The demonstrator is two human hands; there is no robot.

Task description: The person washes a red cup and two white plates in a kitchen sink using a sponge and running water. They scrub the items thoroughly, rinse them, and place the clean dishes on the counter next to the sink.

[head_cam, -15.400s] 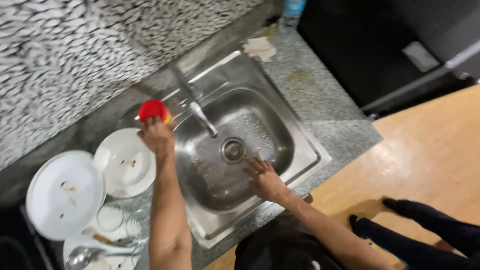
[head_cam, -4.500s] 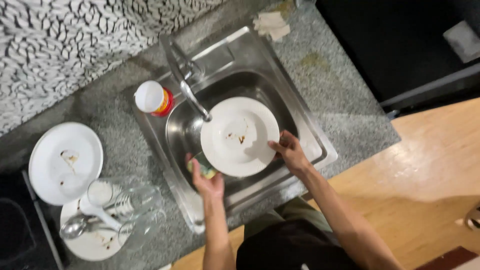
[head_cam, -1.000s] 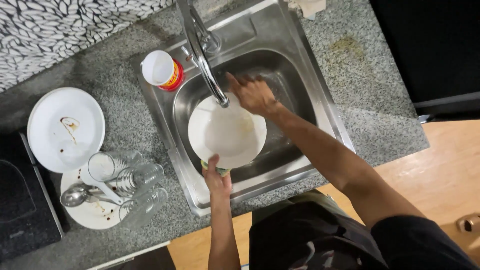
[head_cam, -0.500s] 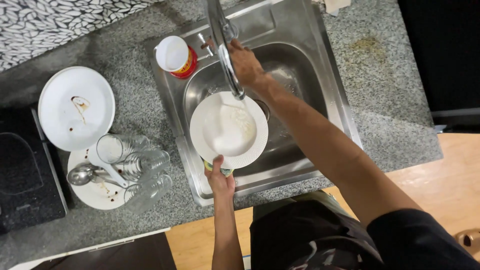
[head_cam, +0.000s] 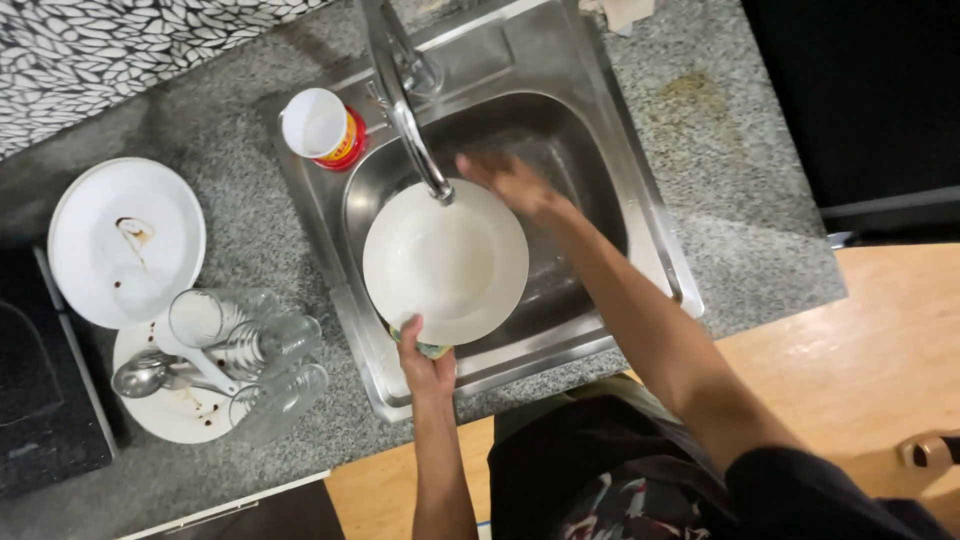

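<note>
Head view: left hand (head_cam: pixel 425 362) grips the white plate (head_cam: pixel 445 262) by its near rim, a sponge tucked beneath, over the sink (head_cam: pixel 600 150). Right hand (head_cam: pixel 510 180), fingers loosely spread, touches the plate's far edge beside the faucet (head_cam: pixel 405 100).

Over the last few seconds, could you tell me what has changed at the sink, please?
The right hand let go of the plate's rim, went up to the tap, and now sits at the plate's far edge. The food marks on the plate are gone. The left hand still holds its near rim. The dirty dishes on the counter stayed put.
</note>
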